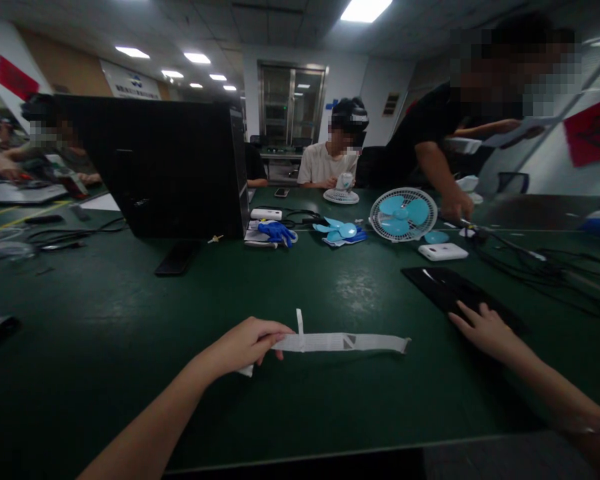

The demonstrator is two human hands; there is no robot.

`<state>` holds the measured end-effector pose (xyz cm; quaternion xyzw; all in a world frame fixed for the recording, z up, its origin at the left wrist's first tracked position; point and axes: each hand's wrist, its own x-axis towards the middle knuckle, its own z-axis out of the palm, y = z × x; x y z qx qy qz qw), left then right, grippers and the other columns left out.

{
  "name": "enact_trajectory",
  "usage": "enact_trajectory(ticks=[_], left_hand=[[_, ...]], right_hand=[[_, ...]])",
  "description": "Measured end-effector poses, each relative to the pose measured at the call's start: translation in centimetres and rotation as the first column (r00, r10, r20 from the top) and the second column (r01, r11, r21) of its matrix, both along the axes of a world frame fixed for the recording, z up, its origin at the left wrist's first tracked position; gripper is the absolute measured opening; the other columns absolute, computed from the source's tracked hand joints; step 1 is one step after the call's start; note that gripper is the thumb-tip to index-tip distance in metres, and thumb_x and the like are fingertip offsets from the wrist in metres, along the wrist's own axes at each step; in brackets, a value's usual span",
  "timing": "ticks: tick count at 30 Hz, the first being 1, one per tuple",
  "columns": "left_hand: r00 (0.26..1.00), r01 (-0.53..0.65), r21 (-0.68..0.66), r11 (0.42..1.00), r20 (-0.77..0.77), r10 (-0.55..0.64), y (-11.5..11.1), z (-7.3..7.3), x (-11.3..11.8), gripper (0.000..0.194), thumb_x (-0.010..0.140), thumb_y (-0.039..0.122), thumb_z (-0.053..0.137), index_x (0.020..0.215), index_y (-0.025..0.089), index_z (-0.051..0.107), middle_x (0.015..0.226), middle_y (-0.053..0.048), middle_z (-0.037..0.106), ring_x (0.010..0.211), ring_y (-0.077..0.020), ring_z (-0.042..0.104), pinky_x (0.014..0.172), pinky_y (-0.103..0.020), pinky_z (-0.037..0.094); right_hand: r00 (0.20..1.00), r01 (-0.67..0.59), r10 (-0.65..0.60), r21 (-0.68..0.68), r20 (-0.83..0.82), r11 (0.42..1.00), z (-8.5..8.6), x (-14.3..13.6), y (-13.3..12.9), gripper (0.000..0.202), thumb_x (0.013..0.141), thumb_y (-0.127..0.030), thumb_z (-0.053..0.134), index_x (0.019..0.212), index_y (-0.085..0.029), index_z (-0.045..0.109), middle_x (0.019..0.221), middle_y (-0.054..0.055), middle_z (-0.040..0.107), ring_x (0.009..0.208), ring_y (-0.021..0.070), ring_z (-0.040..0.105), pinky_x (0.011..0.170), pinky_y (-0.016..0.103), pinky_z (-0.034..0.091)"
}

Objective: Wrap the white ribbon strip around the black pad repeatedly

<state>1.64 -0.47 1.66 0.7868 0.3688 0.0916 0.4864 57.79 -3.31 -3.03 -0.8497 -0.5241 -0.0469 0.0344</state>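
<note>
My left hand (253, 343) is closed on the left end of a long white printed strip (330, 343), pinched between thumb and fingers. The strip stretches right over the green table, and a narrow white piece (300, 327) sticks up from it near my fingertips. A bit of white shows below my palm. My right hand (487, 330) is spread, fingers apart, over the near part of a flat black item (445, 287) on the table. Nothing is held in it.
A large black case (170, 167) stands at the back left, a dark phone (175, 259) before it. Behind are blue gloves (277, 233), a blue fan blade (337, 230), a caged fan (403, 215), a white device (443, 251) and cables (535, 267). Other people are across the table.
</note>
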Motion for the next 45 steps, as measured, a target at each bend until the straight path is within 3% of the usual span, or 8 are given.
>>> enact_trajectory(ticks=[8, 14, 21, 26, 31, 37, 41, 45], left_hand=[[0.984, 0.118, -0.219, 0.969, 0.156, -0.085, -0.2, 0.8, -0.4, 0.034, 0.093, 0.038, 0.049, 0.116, 0.018, 0.065, 0.083, -0.003, 0.070, 0.054, -0.0072, 0.049, 0.049, -0.019, 0.036], [0.963, 0.173, -0.320, 0.931, 0.255, -0.091, 0.4, 0.0, -1.1, 0.032, 0.088, 0.041, 0.058, 0.105, 0.016, 0.069, 0.075, -0.003, 0.069, 0.054, -0.0071, 0.054, 0.045, -0.017, 0.035], [0.966, 0.146, -0.337, 0.930, 0.249, -0.061, 0.6, 0.0, -1.1, 0.030, 0.086, 0.041, 0.061, 0.099, 0.015, 0.069, 0.073, -0.002, 0.069, 0.056, -0.0081, 0.058, 0.045, -0.017, 0.034], [0.982, 0.077, -0.347, 0.935, 0.188, -0.012, 0.7, -0.2, -1.0, 0.031, 0.086, 0.042, 0.060, 0.100, 0.015, 0.067, 0.075, -0.003, 0.070, 0.056, -0.0087, 0.057, 0.048, -0.019, 0.035], [0.981, -0.044, -0.319, 0.947, 0.167, 0.102, 0.9, -0.2, -1.0, 0.032, 0.087, 0.044, 0.056, 0.099, 0.015, 0.063, 0.075, -0.003, 0.069, 0.054, -0.0086, 0.051, 0.049, -0.020, 0.033], [0.982, -0.124, -0.225, 0.966, 0.113, 0.152, 1.0, -0.6, -0.5, 0.036, 0.088, 0.046, 0.049, 0.100, 0.015, 0.061, 0.076, -0.004, 0.069, 0.056, -0.0109, 0.051, 0.052, -0.022, 0.036], [0.988, -0.131, 0.087, 0.988, -0.075, 0.137, 0.8, -0.6, -0.4, 0.034, 0.090, 0.045, 0.047, 0.099, 0.019, 0.067, 0.094, -0.005, 0.069, 0.078, -0.0163, 0.060, 0.064, -0.025, 0.042], [0.974, -0.109, 0.267, 0.957, -0.162, 0.156, 0.4, 0.0, -0.1, 0.032, 0.090, 0.041, 0.048, 0.098, 0.022, 0.071, 0.100, -0.004, 0.069, 0.090, -0.0198, 0.061, 0.073, -0.028, 0.042]], right_hand=[[0.877, -0.477, 0.459, -0.131, -0.145, 0.869, 0.8, -13.6, 1.8, 0.070, 0.092, -0.064, 0.030, 0.151, -0.025, 0.030, 0.159, 0.010, 0.009, 0.144, 0.0294, 0.011, 0.116, 0.046, 0.017], [0.599, -0.797, 0.756, -0.107, -0.262, 0.595, 2.8, -22.6, 1.9, 0.065, 0.094, -0.061, 0.032, 0.152, -0.031, 0.023, 0.159, 0.007, 0.006, 0.143, 0.0321, 0.011, 0.114, 0.056, 0.017], [0.332, -0.942, 0.861, -0.084, -0.384, 0.326, 4.9, -26.1, -0.4, 0.061, 0.095, -0.054, 0.040, 0.150, -0.032, 0.025, 0.159, 0.005, 0.005, 0.145, 0.0268, 0.007, 0.116, 0.052, 0.013], [0.306, -0.944, 0.802, -0.054, -0.514, 0.326, 5.8, -25.3, -0.7, 0.058, 0.095, -0.054, 0.042, 0.148, -0.034, 0.032, 0.159, 0.002, 0.011, 0.144, 0.0266, 0.012, 0.117, 0.052, 0.012], [0.339, -0.843, 0.608, 0.055, -0.718, 0.535, 7.4, -24.9, -0.9, 0.052, 0.099, -0.052, 0.031, 0.148, -0.034, 0.033, 0.151, 0.002, 0.037, 0.135, 0.0231, 0.037, 0.112, 0.049, 0.029], [0.309, -0.922, 0.817, 0.058, -0.486, 0.384, 7.7, -27.8, -1.8, 0.054, 0.096, -0.039, 0.045, 0.148, -0.037, 0.031, 0.150, 0.003, 0.035, 0.127, 0.0235, 0.044, 0.103, 0.043, 0.039], [0.314, -0.946, 0.911, -0.010, -0.267, 0.324, 6.3, -28.5, -1.3, 0.057, 0.093, -0.016, 0.038, 0.145, -0.039, 0.037, 0.133, 0.004, 0.048, 0.108, 0.0195, 0.053, 0.090, 0.038, 0.046], [0.328, -0.944, 0.917, -0.052, -0.226, 0.325, 5.9, -28.4, -1.2, 0.052, 0.096, -0.026, 0.040, 0.146, -0.038, 0.035, 0.123, 0.005, 0.054, 0.101, 0.0196, 0.054, 0.085, 0.038, 0.047]])
